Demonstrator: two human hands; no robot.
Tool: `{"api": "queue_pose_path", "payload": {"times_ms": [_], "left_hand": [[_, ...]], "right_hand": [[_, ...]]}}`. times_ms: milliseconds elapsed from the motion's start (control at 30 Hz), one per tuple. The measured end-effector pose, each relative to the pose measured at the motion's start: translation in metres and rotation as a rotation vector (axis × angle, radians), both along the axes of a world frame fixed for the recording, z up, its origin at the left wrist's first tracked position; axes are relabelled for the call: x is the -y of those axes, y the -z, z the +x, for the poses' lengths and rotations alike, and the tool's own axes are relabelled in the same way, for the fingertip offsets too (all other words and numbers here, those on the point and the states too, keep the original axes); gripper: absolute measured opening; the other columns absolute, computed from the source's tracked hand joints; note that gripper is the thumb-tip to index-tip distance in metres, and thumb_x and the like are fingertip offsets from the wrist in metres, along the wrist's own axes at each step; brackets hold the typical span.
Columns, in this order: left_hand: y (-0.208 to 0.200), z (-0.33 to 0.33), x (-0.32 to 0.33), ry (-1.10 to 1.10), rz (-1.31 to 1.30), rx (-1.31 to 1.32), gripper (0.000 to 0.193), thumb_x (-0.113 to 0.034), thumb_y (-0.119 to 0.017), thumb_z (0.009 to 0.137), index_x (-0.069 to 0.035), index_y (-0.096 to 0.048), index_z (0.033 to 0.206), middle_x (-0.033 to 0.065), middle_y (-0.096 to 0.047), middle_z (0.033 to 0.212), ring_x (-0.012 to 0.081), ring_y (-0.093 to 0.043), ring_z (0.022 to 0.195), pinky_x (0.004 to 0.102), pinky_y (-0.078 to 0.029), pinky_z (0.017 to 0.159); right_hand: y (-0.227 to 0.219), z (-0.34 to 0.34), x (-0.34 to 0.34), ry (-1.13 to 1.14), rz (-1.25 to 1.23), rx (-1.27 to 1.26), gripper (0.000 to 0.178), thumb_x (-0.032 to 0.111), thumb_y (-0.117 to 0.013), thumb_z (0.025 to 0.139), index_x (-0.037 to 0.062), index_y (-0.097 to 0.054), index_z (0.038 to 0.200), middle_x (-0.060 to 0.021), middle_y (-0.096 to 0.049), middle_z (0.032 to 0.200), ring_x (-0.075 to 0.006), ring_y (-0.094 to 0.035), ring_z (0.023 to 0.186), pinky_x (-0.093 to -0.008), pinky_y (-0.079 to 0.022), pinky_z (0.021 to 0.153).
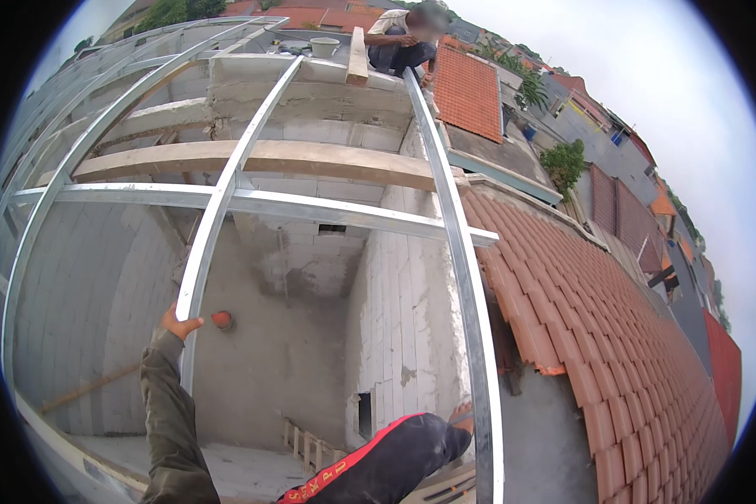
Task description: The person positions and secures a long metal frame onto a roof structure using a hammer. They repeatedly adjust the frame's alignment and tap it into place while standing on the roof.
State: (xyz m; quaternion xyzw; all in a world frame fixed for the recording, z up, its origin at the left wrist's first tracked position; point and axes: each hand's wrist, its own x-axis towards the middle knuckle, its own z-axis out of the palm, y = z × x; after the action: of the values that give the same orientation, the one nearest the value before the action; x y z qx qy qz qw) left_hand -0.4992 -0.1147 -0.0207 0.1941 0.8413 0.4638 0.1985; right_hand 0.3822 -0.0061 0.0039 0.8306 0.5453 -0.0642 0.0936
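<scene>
My left hand (179, 322) is closed around a silvery metal rafter (214, 214), with the thumb lying across its top. This rafter rises away from me and crosses a horizontal metal purlin (302, 206). A second metal rafter (454, 197) runs along the top of the block wall at right. Beside its lower part is my bare foot (462, 417), at the end of a dark trouser leg with a red stripe. My right hand does not show.
A co-worker (401, 38) crouches on the far wall by the right rafter's upper end. A timber beam (269, 160) spans beneath the metal frame. Far below lies the room's concrete floor (286, 370), a deep drop. Tiled roofing (596, 328) slopes along the right.
</scene>
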Motion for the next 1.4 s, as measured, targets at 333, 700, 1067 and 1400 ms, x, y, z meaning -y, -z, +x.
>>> {"api": "queue_pose_path", "payload": {"times_ms": [333, 700, 1067, 1400], "left_hand": [[0.015, -0.012, 0.011, -0.017, -0.020, -0.010, 0.080, -0.027, -0.083, 0.071, 0.005, -0.049, 0.136, 0.0192, -0.063, 0.121, 0.0278, -0.061, 0.111, 0.0379, -0.048, 0.095], [0.013, -0.009, 0.008, -0.013, -0.002, 0.017, 0.079, -0.025, -0.082, 0.072, 0.006, -0.048, 0.136, 0.0201, -0.062, 0.123, 0.0295, -0.060, 0.112, 0.0388, -0.048, 0.096], [0.008, -0.006, 0.004, -0.010, -0.053, -0.013, 0.081, -0.029, -0.082, 0.071, 0.006, -0.048, 0.135, 0.0211, -0.062, 0.123, 0.0304, -0.060, 0.112, 0.0389, -0.047, 0.096], [0.019, -0.015, 0.011, 0.009, -0.015, -0.028, 0.079, -0.029, -0.082, 0.072, 0.006, -0.049, 0.135, 0.0204, -0.063, 0.121, 0.0294, -0.060, 0.112, 0.0390, -0.048, 0.096]], "right_hand": [[0.002, 0.002, -0.006, -0.038, 0.025, 0.005, 0.092, 0.069, -0.059, 0.083, -0.0057, -0.049, 0.136, -0.0290, -0.060, 0.125, -0.0419, -0.058, 0.116, -0.0463, -0.047, 0.099], [0.029, 0.035, 0.000, -0.037, 0.059, 0.055, 0.091, 0.068, -0.060, 0.083, -0.0052, -0.050, 0.135, -0.0276, -0.063, 0.120, -0.0416, -0.061, 0.110, -0.0468, -0.048, 0.095], [0.002, 0.004, -0.007, 0.025, 0.002, 0.044, 0.091, 0.067, -0.062, 0.082, -0.0059, -0.050, 0.135, -0.0281, -0.063, 0.119, -0.0421, -0.062, 0.110, -0.0475, -0.049, 0.094], [0.005, 0.005, -0.004, -0.014, 0.022, 0.022, 0.085, 0.064, -0.061, 0.086, -0.0056, -0.051, 0.134, -0.0280, -0.062, 0.122, -0.0421, -0.060, 0.113, -0.0469, -0.048, 0.096]]}}
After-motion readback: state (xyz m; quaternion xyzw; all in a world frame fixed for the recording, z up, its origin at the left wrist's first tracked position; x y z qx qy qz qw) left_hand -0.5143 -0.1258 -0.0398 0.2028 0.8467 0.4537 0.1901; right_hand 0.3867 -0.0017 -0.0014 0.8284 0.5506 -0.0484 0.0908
